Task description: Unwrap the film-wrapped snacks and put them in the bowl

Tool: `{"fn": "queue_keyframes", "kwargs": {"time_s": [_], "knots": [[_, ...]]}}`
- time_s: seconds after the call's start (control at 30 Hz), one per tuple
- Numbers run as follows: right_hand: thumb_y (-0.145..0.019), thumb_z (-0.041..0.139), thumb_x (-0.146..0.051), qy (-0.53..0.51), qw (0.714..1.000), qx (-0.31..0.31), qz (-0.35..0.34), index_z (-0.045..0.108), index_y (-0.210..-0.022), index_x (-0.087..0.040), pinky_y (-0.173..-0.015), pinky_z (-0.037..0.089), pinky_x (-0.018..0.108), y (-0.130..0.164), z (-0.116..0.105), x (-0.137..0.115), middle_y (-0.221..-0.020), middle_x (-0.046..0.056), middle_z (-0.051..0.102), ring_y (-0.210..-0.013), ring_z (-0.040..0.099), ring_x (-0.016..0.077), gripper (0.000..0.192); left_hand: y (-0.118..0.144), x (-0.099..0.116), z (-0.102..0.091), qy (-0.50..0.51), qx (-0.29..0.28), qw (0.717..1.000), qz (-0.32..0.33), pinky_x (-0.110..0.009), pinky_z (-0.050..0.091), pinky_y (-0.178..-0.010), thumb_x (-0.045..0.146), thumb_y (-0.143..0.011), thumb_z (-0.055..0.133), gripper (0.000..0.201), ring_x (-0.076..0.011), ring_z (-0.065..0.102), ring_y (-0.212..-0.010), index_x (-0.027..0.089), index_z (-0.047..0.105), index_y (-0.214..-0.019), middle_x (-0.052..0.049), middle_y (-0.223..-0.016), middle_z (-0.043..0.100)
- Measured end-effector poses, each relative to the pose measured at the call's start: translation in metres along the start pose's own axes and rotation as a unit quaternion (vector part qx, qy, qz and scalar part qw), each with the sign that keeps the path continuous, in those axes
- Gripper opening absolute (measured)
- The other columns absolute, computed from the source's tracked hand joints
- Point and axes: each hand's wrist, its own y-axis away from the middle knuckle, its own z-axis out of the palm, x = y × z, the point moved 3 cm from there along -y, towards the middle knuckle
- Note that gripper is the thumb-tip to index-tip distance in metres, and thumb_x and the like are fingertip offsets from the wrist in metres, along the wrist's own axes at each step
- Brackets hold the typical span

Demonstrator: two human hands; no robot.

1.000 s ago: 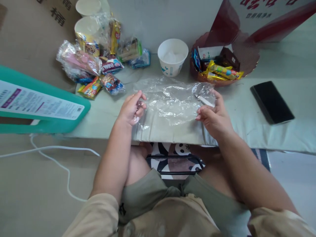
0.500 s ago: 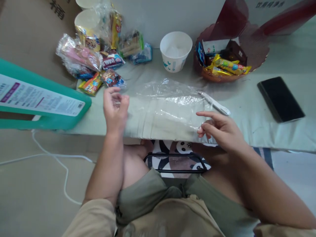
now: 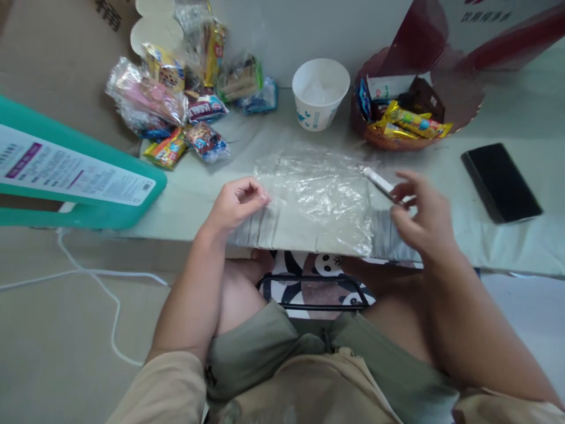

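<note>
A clear plastic bag (image 3: pixel 320 203), wrinkled and shiny, lies flat near the front edge of the cloth-covered table. My left hand (image 3: pixel 233 203) pinches the bag's left edge between thumb and fingers. At the bag's upper right lies a slim white utility knife (image 3: pixel 376 179), its far tip by the bag's corner. My right hand (image 3: pixel 424 215) has its thumb and fingers closed about the near end of this knife, which they partly cover. The knife still rests low, at table level.
Packaged snacks (image 3: pixel 165 100) are heaped at the back left beside a green container (image 3: pixel 150 194). A white paper cup (image 3: pixel 321 97) stands behind the bag. To its right are a reddish bowl (image 3: pixel 388 141) of snacks and a black phone (image 3: pixel 502 182). White cable (image 3: pixel 117 318) trails on the floor.
My left hand has come right and down onto the bag's left edge. My right hand has left the bag's right side and closed on the knife. The bag lies flatter.
</note>
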Motion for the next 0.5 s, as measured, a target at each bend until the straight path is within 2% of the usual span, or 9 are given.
{"fn": "queue_keyframes", "kwargs": {"time_s": [0.07, 0.13, 0.2, 0.23, 0.27, 0.3, 0.37, 0.43, 0.5], "knots": [[-0.086, 0.06, -0.031, 0.037, 0.994, -0.037, -0.096, 0.059, -0.139, -0.026, -0.1, 0.055, 0.057, -0.002, 0.01, -0.001, -0.134, 0.016, 0.066, -0.123, 0.065, 0.035, 0.054, -0.002, 0.003, 0.0, 0.1, 0.013, 0.994, -0.037, -0.028, 0.059, -0.065, 0.037, -0.067, 0.08, 0.032, -0.0187, 0.071, -0.082, 0.02, 0.053, -0.07, -0.002, -0.079, 0.067], [-0.084, 0.067, -0.038, 0.033, 0.984, -0.067, -0.164, 0.061, -0.138, -0.027, -0.111, 0.047, 0.063, -0.003, 0.023, -0.01, -0.151, 0.015, 0.056, -0.141, 0.053, 0.0388, 0.055, -0.004, 0.006, 0.002, 0.155, 0.019, 0.985, -0.078, -0.025, 0.058, -0.06, 0.035, -0.066, 0.079, 0.031, -0.0192, 0.072, -0.086, 0.021, 0.051, -0.071, -0.002, -0.084, 0.07], [-0.085, 0.071, -0.045, -0.001, 0.982, -0.052, -0.179, 0.067, -0.128, -0.028, -0.114, 0.045, 0.063, -0.005, 0.032, -0.023, -0.149, 0.014, 0.06, -0.141, 0.053, 0.0381, 0.047, -0.005, 0.008, 0.005, 0.164, 0.011, 0.98, -0.109, -0.022, 0.056, -0.056, 0.033, -0.067, 0.078, 0.03, -0.0182, 0.072, -0.085, 0.02, 0.051, -0.072, -0.002, -0.085, 0.072], [-0.086, 0.07, -0.047, -0.028, 0.984, -0.038, -0.171, 0.072, -0.117, -0.028, -0.113, 0.047, 0.06, -0.007, 0.034, -0.03, -0.138, 0.012, 0.068, -0.135, 0.059, 0.0359, 0.036, -0.006, 0.009, 0.006, 0.159, 0.009, 0.98, -0.12, -0.021, 0.056, -0.056, 0.032, -0.067, 0.077, 0.028, -0.0174, 0.072, -0.083, 0.02, 0.052, -0.072, -0.003, -0.083, 0.073], [-0.089, 0.068, -0.047, -0.059, 0.987, -0.03, -0.148, 0.074, -0.104, -0.028, -0.109, 0.05, 0.056, -0.009, 0.035, -0.035, -0.122, 0.01, 0.075, -0.123, 0.067, 0.0329, 0.025, -0.007, 0.009, 0.007, 0.151, 0.013, 0.98, -0.126, -0.021, 0.056, -0.056, 0.032, -0.068, 0.077, 0.027, -0.0164, 0.071, -0.08, 0.02, 0.053, -0.073, -0.002, -0.081, 0.073], [-0.092, 0.065, -0.047, -0.091, 0.99, -0.029, -0.108, 0.074, -0.093, -0.027, -0.103, 0.055, 0.052, -0.012, 0.036, -0.038, -0.105, 0.008, 0.078, -0.108, 0.073, 0.0296, 0.022, -0.009, 0.008, 0.008, 0.142, 0.028, 0.981, -0.129, -0.02, 0.055, -0.055, 0.031, -0.068, 0.076, 0.025, -0.0153, 0.071, -0.076, 0.02, 0.054, -0.073, -0.002, -0.079, 0.073], [-0.096, 0.058, -0.052, -0.157, 0.987, -0.024, 0.018, 0.071, -0.08, -0.026, -0.083, 0.06, 0.043, -0.018, 0.036, -0.039, -0.079, 0.005, 0.076, -0.077, 0.074, 0.0237, 0.033, -0.013, 0.007, 0.008, 0.12, 0.077, 0.982, -0.126, -0.019, 0.054, -0.054, 0.029, -0.068, 0.074, 0.021, -0.0129, 0.069, -0.068, 0.02, 0.057, -0.075, 0.0, -0.073, 0.07], [-0.095, 0.056, -0.058, -0.22, 0.962, -0.017, 0.159, 0.069, -0.085, -0.025, -0.063, 0.058, 0.036, -0.022, 0.037, -0.033, -0.069, 0.004, 0.072, -0.059, 0.069, 0.0197, 0.038, -0.018, 0.004, 0.008, 0.088, 0.129, 0.979, -0.13, -0.017, 0.048, -0.048, 0.028, -0.07, 0.072, 0.017, -0.0108, 0.065, -0.06, 0.02, 0.058, -0.074, 0.001, -0.067, 0.066], [-0.091, 0.06, -0.055, -0.256, 0.934, -0.021, 0.248, 0.067, -0.102, -0.024, -0.051, 0.052, 0.031, -0.023, 0.039, -0.027, -0.07, 0.002, 0.073, -0.051, 0.066, 0.0175, 0.034, -0.024, 0.001, 0.008, 0.052, 0.148, 0.978, -0.137, -0.017, 0.038, -0.041, 0.027, -0.072, 0.071, 0.014, -0.0088, 0.06, -0.051, 0.02, 0.059, -0.074, 0.002, -0.065, 0.064]]}}
